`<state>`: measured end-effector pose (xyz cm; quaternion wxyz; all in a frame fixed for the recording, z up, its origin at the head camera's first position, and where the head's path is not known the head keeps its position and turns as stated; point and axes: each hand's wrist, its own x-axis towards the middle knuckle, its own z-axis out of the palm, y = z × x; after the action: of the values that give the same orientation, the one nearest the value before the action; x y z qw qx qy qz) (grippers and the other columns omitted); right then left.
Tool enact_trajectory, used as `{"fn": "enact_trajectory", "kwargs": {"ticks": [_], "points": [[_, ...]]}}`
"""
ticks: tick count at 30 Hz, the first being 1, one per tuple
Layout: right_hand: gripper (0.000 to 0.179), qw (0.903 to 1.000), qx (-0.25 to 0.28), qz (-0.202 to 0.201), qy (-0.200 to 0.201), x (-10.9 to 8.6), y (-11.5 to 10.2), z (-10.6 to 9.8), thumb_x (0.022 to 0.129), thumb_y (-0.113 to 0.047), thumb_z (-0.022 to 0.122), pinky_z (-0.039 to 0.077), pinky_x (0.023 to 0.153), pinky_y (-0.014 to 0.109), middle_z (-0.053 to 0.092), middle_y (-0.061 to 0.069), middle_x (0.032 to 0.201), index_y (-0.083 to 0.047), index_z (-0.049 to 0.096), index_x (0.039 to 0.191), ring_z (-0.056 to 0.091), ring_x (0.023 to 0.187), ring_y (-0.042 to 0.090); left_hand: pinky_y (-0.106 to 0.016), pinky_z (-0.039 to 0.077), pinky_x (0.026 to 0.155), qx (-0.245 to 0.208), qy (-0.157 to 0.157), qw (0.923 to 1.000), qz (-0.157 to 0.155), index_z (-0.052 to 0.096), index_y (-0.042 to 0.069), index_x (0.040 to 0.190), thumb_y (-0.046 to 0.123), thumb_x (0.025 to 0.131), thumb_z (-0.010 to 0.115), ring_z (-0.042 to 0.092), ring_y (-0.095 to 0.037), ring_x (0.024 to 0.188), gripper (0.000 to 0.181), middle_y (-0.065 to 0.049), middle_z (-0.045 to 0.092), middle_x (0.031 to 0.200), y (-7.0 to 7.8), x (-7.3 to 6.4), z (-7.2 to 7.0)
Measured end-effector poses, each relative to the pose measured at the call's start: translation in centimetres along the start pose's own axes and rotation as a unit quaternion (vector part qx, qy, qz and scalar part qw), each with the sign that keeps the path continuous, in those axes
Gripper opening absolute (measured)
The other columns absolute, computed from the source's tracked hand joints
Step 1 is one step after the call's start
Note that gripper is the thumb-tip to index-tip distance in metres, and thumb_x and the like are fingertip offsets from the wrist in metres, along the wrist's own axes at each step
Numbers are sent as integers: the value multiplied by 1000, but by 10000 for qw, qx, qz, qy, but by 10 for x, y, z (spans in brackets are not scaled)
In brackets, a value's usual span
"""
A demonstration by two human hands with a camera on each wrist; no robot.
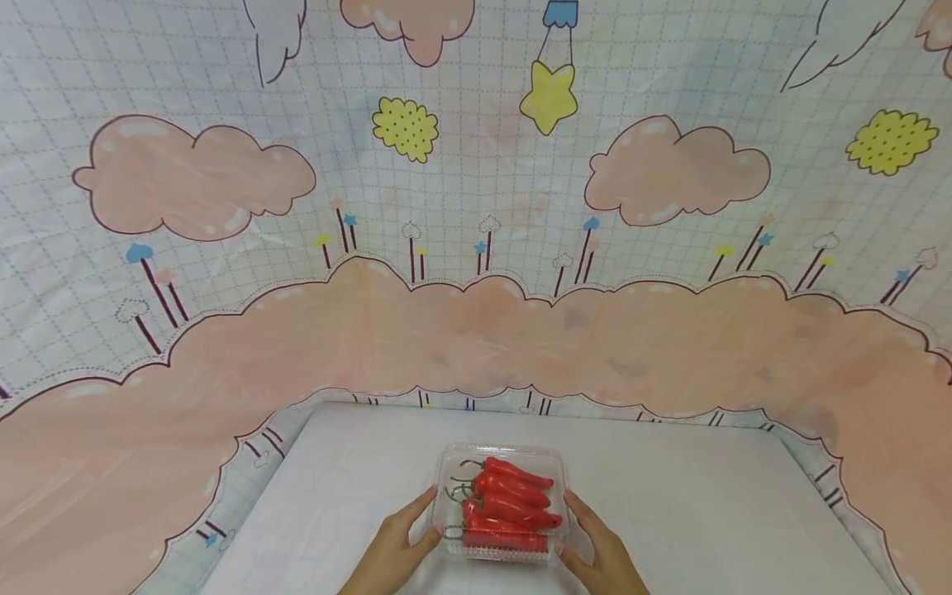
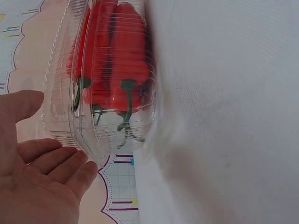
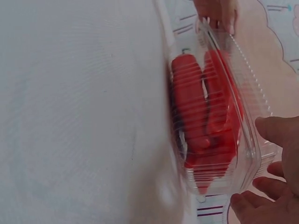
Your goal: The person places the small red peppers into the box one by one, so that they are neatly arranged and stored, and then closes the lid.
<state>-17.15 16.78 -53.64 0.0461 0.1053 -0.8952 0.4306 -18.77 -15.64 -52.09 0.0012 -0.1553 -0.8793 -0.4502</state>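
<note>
A clear plastic clamshell box (image 1: 500, 549) with its lid down lies low over the white tabletop, in front of me. Inside are several red chili peppers (image 1: 513, 508) with green stems pointing left. My left hand (image 1: 397, 541) is at the box's left side, thumb near its front corner and fingers reaching along the side. In the left wrist view its fingers (image 2: 70, 170) are spread and fairly straight at the box wall. On the opposite side, my right hand (image 1: 604, 545) has its fingertips right at the wall. The right wrist view shows its thumb (image 3: 271, 130) by the lid's edge.
The white table (image 1: 692, 496) extends around the box on both sides. Behind it hangs a cloth backdrop (image 1: 476, 330) printed with pink clouds and stars, which also drops beside the table's edges.
</note>
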Motion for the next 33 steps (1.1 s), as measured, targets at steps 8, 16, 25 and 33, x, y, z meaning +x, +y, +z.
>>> {"fn": "enact_trajectory", "kwargs": {"ticks": [8,16,25,33], "points": [[73,9995,235,113,189,-2,7,5,80,-19,78,52,98,42,53,12,145,-12,46,146,53,131,30,-48,49,100,69,169,9993,313,46,2,144,2,82,66,48,-42,131,65,-18,50,146,-9,-2,2],[53,9911,1102,-49,746,-4,16,11,77,4,72,54,93,25,55,18,138,0,61,128,39,118,-20,-27,56,86,-602,153,9981,45,49,0,138,2,90,61,49,-45,126,50,-23,39,148,-17,-4,6],[50,9817,1606,1009,-145,-4,16,3,89,-8,62,53,72,21,62,14,115,-4,51,138,60,87,1,-25,55,64,-1318,-623,9893,-107,38,-6,142,7,97,55,59,-1,76,50,-16,62,101,-27,-6,2],[55,9644,2168,1167,-970,-4,20,0,97,-13,52,43,50,21,57,1,69,-4,31,148,47,53,5,-23,49,57,-1946,-950,9747,-550,27,-4,149,11,100,52,56,-6,60,56,-7,64,77,-26,-7,4]]}}
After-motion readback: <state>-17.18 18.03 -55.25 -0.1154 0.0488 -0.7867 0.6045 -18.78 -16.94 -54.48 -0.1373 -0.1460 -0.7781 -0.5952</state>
